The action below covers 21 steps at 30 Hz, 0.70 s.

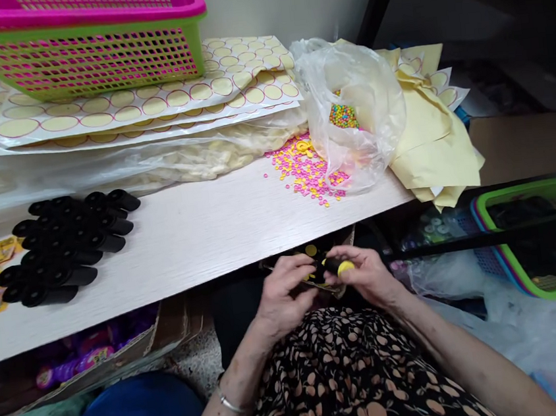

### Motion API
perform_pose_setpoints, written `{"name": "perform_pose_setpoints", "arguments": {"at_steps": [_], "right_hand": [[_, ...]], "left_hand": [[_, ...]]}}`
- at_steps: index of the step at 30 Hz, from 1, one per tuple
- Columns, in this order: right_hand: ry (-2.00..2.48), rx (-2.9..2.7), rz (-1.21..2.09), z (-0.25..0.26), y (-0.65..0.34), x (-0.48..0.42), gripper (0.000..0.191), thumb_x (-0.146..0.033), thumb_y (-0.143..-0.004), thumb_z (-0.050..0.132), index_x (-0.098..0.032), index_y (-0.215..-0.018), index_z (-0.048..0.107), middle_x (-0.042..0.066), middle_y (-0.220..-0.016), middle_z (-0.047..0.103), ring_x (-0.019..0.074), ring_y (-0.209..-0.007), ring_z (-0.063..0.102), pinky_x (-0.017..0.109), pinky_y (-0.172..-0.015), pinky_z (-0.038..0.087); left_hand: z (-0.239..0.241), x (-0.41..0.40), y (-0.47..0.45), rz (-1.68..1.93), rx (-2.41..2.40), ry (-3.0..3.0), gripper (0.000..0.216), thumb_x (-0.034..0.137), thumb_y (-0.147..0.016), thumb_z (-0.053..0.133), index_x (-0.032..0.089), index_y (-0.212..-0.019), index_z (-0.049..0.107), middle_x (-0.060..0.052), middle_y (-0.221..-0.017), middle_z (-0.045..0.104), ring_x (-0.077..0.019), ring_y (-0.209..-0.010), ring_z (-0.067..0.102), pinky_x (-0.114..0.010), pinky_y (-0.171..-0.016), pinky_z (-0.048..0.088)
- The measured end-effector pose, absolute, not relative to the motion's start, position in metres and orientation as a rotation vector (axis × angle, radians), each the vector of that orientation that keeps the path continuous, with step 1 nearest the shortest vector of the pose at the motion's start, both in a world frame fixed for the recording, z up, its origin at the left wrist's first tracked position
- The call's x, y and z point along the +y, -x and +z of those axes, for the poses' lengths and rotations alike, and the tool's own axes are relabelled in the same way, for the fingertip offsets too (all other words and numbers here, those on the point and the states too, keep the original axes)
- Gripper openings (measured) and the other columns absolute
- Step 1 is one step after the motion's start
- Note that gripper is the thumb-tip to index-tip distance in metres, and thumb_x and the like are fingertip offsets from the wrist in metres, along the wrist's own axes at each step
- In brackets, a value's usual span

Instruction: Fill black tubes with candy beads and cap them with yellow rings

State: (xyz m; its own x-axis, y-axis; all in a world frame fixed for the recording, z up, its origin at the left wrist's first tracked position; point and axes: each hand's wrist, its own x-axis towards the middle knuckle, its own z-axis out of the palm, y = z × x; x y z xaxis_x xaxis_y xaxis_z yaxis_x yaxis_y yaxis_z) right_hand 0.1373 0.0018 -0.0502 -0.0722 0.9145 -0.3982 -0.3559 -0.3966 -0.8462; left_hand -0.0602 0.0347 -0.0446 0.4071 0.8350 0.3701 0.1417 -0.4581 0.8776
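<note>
My right hand [364,273] is closed around a small black cylinder with a yellow end [346,267], held over my lap below the table edge. Close by on the left, my left hand [286,290] has its fingers curled over an open cardboard box [337,290]. What those fingers hold, if anything, is hidden. Inside the box are black pieces with yellow round ends [311,250]. On the table to the left lie several similar black cylinders [71,246], grouped in rows on their sides.
A green and pink basket [93,55] rests on sheets of round stickers [158,105]. Pink and yellow beads [304,169] lie spilled beside a clear plastic bag [352,114]. Yellow paper [429,132] overhangs the table's right end. Stacked baskets [539,286] stand at right; a carton with purple items [89,353] is below left.
</note>
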Motion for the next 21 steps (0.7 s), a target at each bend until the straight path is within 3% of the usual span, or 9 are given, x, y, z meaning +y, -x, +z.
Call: {"name": "perform_pose_setpoints", "arguments": {"at_steps": [2,5,8,13,17,21], "right_hand": [[1.301,-0.67,1.504,-0.049,-0.149,0.004,0.048,-0.026,-0.057,0.079,-0.02,-0.101,0.061,0.001,-0.084,0.063,0.0154,-0.073,0.063,0.034,-0.076,0.05],[1.354,-0.854,1.554,-0.045,-0.16,0.013,0.058,-0.022,-0.052,0.081,-0.021,-0.105,0.058,0.001,-0.095,0.059,0.0158,-0.083,0.061,0.033,-0.08,0.048],[1.461,-1.303,1.573,-0.044,-0.154,0.024,0.05,-0.025,-0.054,0.08,-0.019,-0.099,0.06,0.001,-0.093,0.057,0.0163,-0.082,0.057,0.031,-0.074,0.047],[1.682,-2.138,1.015,-0.059,-0.124,0.037,0.046,-0.044,-0.07,0.069,-0.013,-0.103,0.061,0.009,-0.094,0.059,0.024,-0.092,0.052,0.036,-0.08,0.042],[1.737,-2.432,0.804,-0.07,-0.105,0.039,0.049,-0.055,-0.085,0.045,-0.011,-0.1,0.062,0.014,-0.097,0.06,0.0275,-0.096,0.052,0.039,-0.083,0.04],[1.731,-2.509,0.745,-0.078,-0.098,0.035,0.047,-0.052,-0.088,0.039,-0.013,-0.104,0.06,0.013,-0.102,0.061,0.029,-0.1,0.051,0.043,-0.088,0.039]], "left_hand": [[-0.043,0.043,0.08,1.147,0.983,-1.765,0.024,0.011,-0.071,0.066,0.019,-0.093,0.068,-0.007,-0.097,0.067,-0.0174,-0.087,0.061,-0.031,-0.076,0.05],[-0.036,0.064,0.102,1.203,1.121,-1.686,0.015,0.013,-0.071,0.067,0.019,-0.085,0.069,-0.004,-0.087,0.067,-0.0136,-0.076,0.06,-0.026,-0.066,0.048],[-0.03,0.082,0.105,1.174,1.184,-1.705,0.008,0.015,-0.071,0.067,0.018,-0.078,0.068,-0.002,-0.082,0.066,-0.0109,-0.069,0.057,-0.024,-0.063,0.045],[-0.031,0.095,0.097,1.08,1.223,-1.725,0.006,0.019,-0.072,0.064,0.017,-0.078,0.066,-0.002,-0.081,0.064,-0.0101,-0.066,0.054,-0.024,-0.06,0.043],[-0.035,0.113,0.093,0.951,1.288,-1.773,0.007,0.019,-0.069,0.062,0.017,-0.075,0.064,-0.001,-0.075,0.061,-0.0104,-0.062,0.051,-0.024,-0.057,0.041],[-0.031,0.153,0.086,0.802,1.434,-1.911,0.016,0.021,-0.066,0.06,0.017,-0.08,0.066,-0.001,-0.076,0.062,-0.0127,-0.065,0.053,-0.025,-0.06,0.042]]}}
